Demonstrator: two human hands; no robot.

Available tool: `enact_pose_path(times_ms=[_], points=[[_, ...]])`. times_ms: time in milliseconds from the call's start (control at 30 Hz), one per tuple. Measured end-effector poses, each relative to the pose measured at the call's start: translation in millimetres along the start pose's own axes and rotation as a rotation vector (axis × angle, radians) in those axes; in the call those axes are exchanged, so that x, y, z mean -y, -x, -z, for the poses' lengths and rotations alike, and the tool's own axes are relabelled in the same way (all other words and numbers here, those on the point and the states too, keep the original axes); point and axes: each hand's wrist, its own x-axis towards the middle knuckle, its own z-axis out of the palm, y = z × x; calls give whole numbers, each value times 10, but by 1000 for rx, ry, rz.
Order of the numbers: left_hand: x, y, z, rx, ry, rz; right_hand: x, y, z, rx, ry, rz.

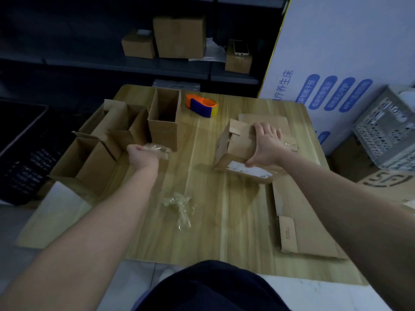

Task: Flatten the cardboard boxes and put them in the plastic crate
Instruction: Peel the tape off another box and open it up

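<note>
Counter [213, 239]: pale wood
Left side: open boxes [107, 140] standing
Far edge: tape dispenser [202, 105]
Middle: crumpled tape [178, 206]
Right: flattened cardboard [310, 221]

Grey crate [384, 129] cut by right edge, box label [248, 170] unreadable
</note>
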Motion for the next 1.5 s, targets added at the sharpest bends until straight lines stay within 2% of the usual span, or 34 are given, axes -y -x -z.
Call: enact_pose_path(times_ms=[100,233,333,433,500,600,667,767,867,967,1200,1367,1500], points=[[118,161,33,81,-206,-337,162,-112,58,-22,14,43],[424,279,112,375,-507,-617,298,-149,24,-54,6,86],[796,395,172,598,-823,-564,299,-113,-58,-44,0,93],[1041,501,204,751,-969,-552,256,-65,-122,-32,-2,96],[1026,517,223,775,-1025,-532,223,-34,-141,-21,-4,95],[915,570,198,943,-1006,-359,198,22,-162,-20,-25,105],[909,608,161,1017,-985,-307,199,48,-171,-23,-45,121],[953,610,120,964,-937,-322,221,77,-188,-16,-76,135],[939,595,103,817,-975,-354,252,108,-207,37,-136,128],[922,507,121,716,-904,-317,306,130,-226,64,-147,136],[856,347,145,584,-823,-338,487,93,-261,107,-123,139],[692,231,184,517,-788,-288,538,49,-292,123,-101,118],[520,155,181,522,-757,-278,595,10,-308,138,-67,110]])
